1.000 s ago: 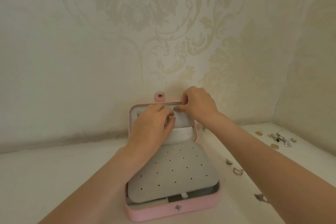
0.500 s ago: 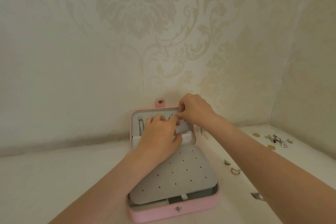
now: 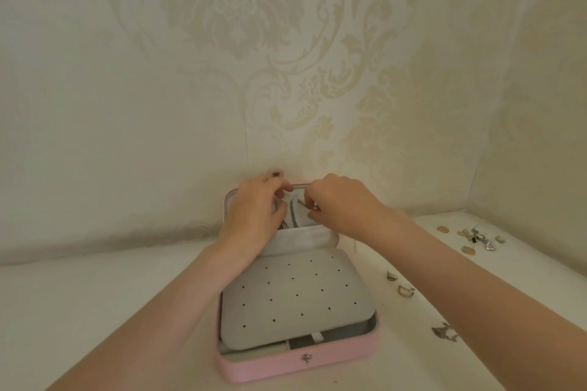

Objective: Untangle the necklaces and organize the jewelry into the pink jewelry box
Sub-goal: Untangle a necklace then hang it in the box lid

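Left hand (image 3: 254,213), fingers curled, and right hand (image 3: 341,205), fingertips pinching, work at thin necklace chains (image 3: 292,216) hanging in the raised lid of the open pink jewelry box (image 3: 298,359); loose earrings (image 3: 476,238) lie well apart at right.

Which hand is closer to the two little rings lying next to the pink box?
Right. The right hand is up at the box lid, above the two rings on the same side. The left hand is farther off, across the pink box.
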Available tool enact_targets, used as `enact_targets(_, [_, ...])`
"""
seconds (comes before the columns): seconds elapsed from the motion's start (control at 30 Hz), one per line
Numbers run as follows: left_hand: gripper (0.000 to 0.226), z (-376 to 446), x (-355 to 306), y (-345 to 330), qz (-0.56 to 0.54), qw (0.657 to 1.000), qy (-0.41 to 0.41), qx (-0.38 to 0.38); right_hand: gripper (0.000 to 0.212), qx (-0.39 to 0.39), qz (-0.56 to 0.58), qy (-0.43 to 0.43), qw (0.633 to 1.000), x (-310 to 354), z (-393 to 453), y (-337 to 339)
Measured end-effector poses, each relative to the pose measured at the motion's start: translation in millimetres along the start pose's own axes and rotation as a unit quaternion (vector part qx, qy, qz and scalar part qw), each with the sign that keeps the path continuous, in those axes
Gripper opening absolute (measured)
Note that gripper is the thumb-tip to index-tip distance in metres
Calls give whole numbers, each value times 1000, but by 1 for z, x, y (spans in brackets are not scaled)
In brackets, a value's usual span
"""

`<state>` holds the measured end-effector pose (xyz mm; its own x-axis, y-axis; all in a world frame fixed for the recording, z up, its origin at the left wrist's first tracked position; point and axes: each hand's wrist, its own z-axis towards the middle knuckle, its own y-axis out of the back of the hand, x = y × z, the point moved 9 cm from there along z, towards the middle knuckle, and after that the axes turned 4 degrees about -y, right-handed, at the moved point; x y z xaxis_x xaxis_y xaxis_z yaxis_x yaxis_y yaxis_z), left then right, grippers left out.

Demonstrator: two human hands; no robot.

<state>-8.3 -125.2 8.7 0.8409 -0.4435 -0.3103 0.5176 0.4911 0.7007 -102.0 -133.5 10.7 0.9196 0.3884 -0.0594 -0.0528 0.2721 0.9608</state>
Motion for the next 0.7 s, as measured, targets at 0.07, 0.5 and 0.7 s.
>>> enact_targets(0.07, [31, 3, -5, -11, -1, 999, -30, 45, 21, 4, -27, 19, 999, 8, -3, -2])
enact_targets(0.5, [11, 1, 21, -5, -102, 988, 112, -30, 13, -45, 306, -66, 949, -25, 24, 7])
enact_targets(0.7, [15, 2, 25, -3, -30, 989, 139, -49, 20, -87, 312, -147, 935, -39, 30, -7])
